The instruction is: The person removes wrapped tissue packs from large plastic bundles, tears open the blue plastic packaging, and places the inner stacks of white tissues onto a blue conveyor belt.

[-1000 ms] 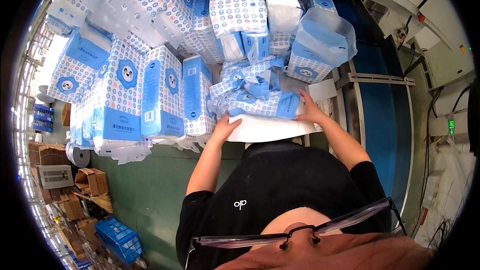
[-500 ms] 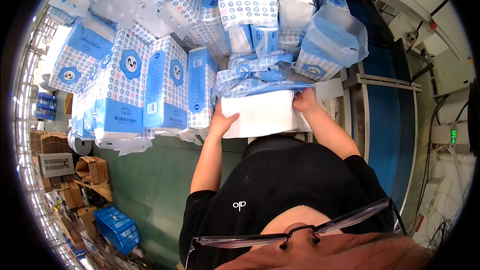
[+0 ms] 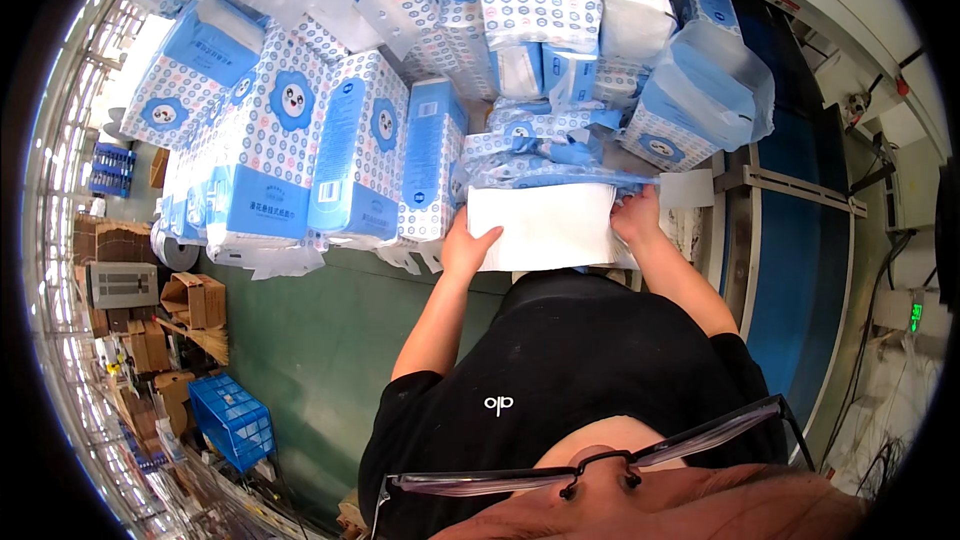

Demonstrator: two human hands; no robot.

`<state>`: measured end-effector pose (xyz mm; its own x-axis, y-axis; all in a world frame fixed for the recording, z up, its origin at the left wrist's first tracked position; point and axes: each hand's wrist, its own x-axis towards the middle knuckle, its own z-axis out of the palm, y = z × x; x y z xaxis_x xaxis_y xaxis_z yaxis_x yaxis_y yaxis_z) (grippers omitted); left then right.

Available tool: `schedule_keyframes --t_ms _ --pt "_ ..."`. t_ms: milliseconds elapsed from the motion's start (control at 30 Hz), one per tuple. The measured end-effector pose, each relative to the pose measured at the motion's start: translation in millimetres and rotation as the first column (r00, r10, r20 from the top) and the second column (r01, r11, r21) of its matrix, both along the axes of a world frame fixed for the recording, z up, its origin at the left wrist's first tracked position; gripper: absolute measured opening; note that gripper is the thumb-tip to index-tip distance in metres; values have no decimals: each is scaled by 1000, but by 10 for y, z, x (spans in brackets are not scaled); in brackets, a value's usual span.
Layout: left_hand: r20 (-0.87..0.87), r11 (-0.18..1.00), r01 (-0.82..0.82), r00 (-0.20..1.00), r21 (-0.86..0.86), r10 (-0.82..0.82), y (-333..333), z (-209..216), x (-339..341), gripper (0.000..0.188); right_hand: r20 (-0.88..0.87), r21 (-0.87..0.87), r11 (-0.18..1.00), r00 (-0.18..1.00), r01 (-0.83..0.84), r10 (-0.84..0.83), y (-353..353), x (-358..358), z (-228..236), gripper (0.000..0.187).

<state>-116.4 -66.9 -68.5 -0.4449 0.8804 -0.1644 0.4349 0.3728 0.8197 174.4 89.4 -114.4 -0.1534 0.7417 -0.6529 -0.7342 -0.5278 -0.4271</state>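
And the left hand [image 3: 466, 246] is gripping the white paper stack [image 3: 542, 228], likely light, crushable, safest by its ends; right hand [image 3: 640, 219] is resting opposite, fingers [image 3: 627, 224] curled, hold unclear!

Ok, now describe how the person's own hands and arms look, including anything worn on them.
The left hand and right hand are ungloved. Both forearms are uncovered, with no watch or bracelet visible. Short, plain black sleeves cover the upper arms, part of a black top with a small white chest marking.
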Motion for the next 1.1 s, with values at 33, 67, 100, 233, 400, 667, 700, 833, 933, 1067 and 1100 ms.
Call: schedule_keyframes --t_ms 33,67,100,233,400,667,700,833,933,1067,1100 --pt "-26 1000 -5 1000 -8 5 -51 -10 5 73 -25 15 1000 1000 -18 19 -29 25 -49 54" --pt "-46 1000 -5 999 -14 4 -77 6 36 73 -44 31 999 998 -32 33 -56 67 -60 55" --pt "-66 1000 -3 998 -21 2 -90 24 70 73 -63 47 998 997 -43 46 -69 87 -77 57" --pt "-117 995 -41 993 -87 31 -88 80 229 71 -10 46 998 999 37 -36 -126 122 -70 66" --pt "-19 998 -30 999 -55 29 -14 -419 26 66 527 144 984 850 -107 16 -277 249 -237 93" --pt "492 999 -38 869 -35 50 -39 -769 147 43 954 -238 561 -83 -793 288 -370 293 132 71" --pt "589 998 -48 806 -38 61 -5 -692 164 42 953 -255 560 -107 -788 283 -308 337 131 71" --pt "577 987 -119 801 -106 159 -56 -556 174 38 950 -185 506 -22 -843 311 -233 501 67 79" --pt "637 993 -98 762 -66 118 -151 -796 95 36 921 -362 401 -259 -841 290 -190 523 291 89" --pt "664 987 -160 738 5 116 -174 -947 92 33 790 -612 242 -576 -753 208 -83 580 615 87" --pt "692 985 -174 711 7 121 -175 -995 84 31 735 -678 212 -654 -704 179 -81 544 831 82"
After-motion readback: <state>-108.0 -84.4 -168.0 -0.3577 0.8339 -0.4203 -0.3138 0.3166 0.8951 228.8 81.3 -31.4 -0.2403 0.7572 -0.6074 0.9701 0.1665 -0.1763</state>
